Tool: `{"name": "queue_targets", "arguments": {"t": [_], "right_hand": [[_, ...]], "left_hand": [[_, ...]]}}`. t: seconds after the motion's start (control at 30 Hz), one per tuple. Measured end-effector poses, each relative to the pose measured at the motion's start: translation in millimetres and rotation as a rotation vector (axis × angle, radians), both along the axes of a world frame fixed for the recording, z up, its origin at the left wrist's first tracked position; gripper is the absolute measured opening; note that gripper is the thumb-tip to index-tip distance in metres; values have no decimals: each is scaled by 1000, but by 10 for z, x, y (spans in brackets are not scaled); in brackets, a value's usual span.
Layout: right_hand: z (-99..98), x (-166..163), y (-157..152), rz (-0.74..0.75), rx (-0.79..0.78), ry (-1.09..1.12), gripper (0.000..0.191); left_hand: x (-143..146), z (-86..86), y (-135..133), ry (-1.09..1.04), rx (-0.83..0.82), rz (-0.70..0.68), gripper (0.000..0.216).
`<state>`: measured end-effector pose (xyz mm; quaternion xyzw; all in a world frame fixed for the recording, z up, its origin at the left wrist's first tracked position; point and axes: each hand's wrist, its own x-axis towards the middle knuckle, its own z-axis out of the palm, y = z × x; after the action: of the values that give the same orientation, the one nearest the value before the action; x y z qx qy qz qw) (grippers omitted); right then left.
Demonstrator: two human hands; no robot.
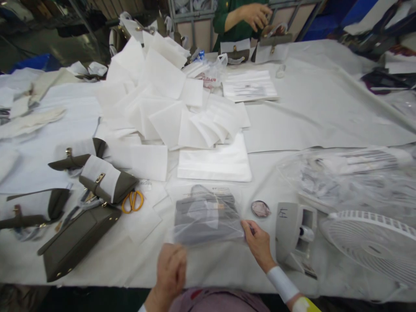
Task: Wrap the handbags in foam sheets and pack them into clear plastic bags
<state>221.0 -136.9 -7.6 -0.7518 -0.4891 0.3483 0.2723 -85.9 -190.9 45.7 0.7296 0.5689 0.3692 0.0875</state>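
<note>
A clear plastic bag holding dark, folded contents lies on the white-covered table in front of me. My right hand pinches the bag's lower right corner. My left hand hovers just below the bag's lower left corner, blurred, fingers curled; I cannot tell if it touches the bag.
Several olive-grey handbags partly wrapped in white paper lie at the left, with orange-handled scissors. A pile of white sheets fills the middle. A tape dispenser and white fan sit right. Another person's hands work across the table.
</note>
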Motion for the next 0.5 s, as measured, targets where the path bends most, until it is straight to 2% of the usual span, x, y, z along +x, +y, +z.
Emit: {"name": "queue_targets", "arguments": {"t": [0.03, 0.07, 0.1, 0.2, 0.33, 0.4, 0.5], "right_hand": [[-3, -5, -13, -10, -1, -2, 58], [-10, -9, -25, -19, -4, -2, 58], [-21, -13, -35, -28, -8, 2, 58], [-88, -35, -34, -41, -22, 24, 60], [-164, -80, 14, -74, -11, 17, 61], [-113, -60, -24, -92, 5, -6, 57], [117, 125, -272, -125, 45, -48, 49]], "left_hand": [[163, 34, -33, 127, -71, -202, 26], [318, 37, -34, 262, -135, -308, 36], [453, 10, -6, 372, -185, -341, 45], [677, -164, 143, 572, -264, -287, 60], [675, -329, 182, 633, -263, -280, 64], [655, -350, 130, 650, -257, -279, 64], [647, -378, 69, 686, -238, -292, 65]]}}
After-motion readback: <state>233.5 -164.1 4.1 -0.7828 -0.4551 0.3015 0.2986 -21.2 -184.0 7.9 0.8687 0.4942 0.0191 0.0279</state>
